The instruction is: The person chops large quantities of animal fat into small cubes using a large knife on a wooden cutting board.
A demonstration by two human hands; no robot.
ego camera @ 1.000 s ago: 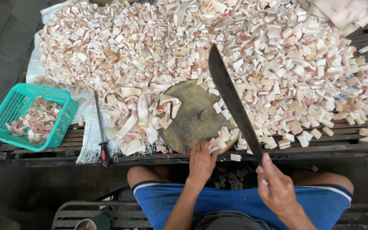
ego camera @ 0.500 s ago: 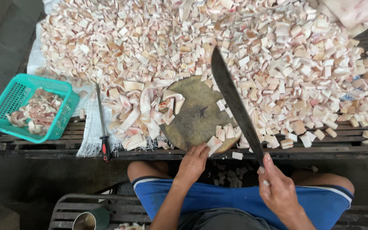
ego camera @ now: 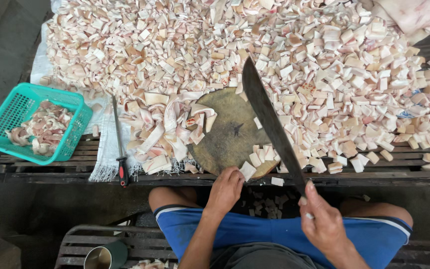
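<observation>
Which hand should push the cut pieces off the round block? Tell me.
Probably the left hand. Its fingers already rest on the cut pieces at the near edge of the round block, and it holds nothing. The right hand is closed around the handle of the long knife.

Your right hand [ego camera: 324, 224] grips a long dark cleaver [ego camera: 269, 119] over the round wooden block [ego camera: 227, 137]; your left hand [ego camera: 226, 188] touches a pale cut piece [ego camera: 248, 170].

You get even, soft daylight and a sharp view. Shadow darkens the floor from 6 to 9 o'clock. Edges bow slightly. No glare or blur shows.
</observation>
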